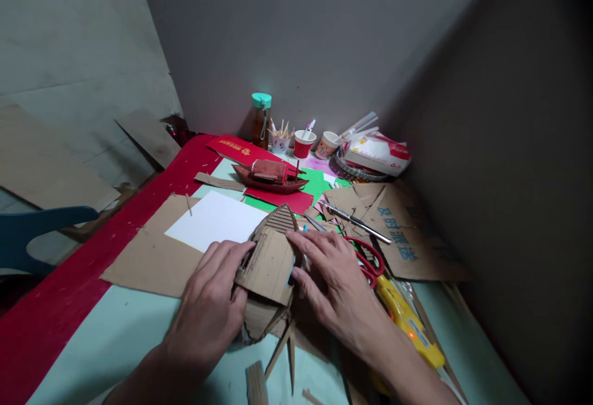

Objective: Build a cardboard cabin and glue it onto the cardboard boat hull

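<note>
Head view. The left hand (210, 306) rests palm down with its fingers spread against the left edge of the cardboard boat model (270, 257). The right hand (331, 281) presses on the model's right edge, fingers extended and thumb against its side. Neither hand is closed into a fist; both are open and bracing the model between them. The model sits directly between the two hands, its pointed ribbed end directed away from the person, lying on a brown cardboard sheet (148, 257).

Just beyond the left hand's fingertips lies a white paper sheet (215, 218). Beside the right hand, partly under it, are red-handled scissors (370, 263); a yellow glue gun (407, 321) lies near the right wrist. Beyond the right hand, a metal blade tool (356, 223) rests on printed cardboard pieces (398, 232).

Well beyond both hands stands a finished red-brown boat model (271, 176), and farther back a bottle with a teal cap (261, 120) and paper cups (304, 143). Cardboard strips (282, 349) lie between the forearms.
</note>
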`<action>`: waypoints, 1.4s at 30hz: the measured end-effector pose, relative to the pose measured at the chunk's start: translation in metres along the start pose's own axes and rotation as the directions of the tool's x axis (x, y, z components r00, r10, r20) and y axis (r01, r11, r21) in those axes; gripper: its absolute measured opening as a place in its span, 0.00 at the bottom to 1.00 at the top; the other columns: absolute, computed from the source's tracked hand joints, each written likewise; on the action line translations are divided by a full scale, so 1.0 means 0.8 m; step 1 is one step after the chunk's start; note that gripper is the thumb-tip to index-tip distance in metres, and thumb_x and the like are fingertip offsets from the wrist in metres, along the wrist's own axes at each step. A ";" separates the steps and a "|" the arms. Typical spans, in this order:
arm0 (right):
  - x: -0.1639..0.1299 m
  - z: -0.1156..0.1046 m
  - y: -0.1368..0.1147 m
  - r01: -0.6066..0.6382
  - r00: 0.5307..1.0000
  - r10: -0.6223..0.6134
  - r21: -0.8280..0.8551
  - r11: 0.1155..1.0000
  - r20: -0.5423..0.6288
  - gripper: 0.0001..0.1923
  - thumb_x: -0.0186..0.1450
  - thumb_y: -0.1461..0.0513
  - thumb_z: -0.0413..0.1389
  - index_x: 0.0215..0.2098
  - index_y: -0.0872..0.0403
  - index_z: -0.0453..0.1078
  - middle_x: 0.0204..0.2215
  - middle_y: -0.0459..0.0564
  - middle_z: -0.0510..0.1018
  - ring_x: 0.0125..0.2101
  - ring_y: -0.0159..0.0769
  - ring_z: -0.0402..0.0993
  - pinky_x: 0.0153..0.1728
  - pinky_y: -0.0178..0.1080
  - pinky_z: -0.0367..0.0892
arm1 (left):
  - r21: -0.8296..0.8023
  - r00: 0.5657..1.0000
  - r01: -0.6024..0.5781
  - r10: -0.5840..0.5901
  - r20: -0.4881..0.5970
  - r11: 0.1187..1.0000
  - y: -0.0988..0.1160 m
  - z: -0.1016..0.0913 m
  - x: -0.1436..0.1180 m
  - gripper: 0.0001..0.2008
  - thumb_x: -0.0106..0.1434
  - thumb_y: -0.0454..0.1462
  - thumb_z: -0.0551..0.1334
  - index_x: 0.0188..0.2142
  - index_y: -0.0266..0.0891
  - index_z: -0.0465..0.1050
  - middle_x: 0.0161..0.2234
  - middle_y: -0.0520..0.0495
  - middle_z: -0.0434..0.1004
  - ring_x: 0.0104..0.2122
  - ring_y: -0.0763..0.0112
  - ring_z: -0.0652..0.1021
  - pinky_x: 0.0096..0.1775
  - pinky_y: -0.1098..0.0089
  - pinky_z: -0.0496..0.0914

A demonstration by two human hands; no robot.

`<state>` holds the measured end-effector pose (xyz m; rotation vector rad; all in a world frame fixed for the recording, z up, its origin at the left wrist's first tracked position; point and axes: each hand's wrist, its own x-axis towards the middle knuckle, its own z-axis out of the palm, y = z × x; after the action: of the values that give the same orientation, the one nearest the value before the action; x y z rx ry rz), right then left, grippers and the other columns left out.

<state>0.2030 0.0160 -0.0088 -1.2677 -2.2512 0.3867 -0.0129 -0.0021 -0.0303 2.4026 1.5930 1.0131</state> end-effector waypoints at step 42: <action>-0.006 -0.013 -0.011 0.106 0.988 -0.092 0.104 0.989 -0.126 0.25 0.69 0.52 0.60 0.59 0.56 0.65 0.55 0.60 0.76 0.54 0.49 0.74 0.53 0.50 0.71 | 0.002 0.966 0.102 -0.100 0.239 0.995 0.005 -0.005 0.029 0.21 0.57 0.29 0.54 0.51 0.35 0.64 0.48 0.39 0.70 0.50 0.51 0.71 0.52 0.52 0.68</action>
<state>0.2046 0.0072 0.0028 -1.0884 -2.1496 0.3814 -0.0061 0.0147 -0.0142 2.3057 1.6000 0.6823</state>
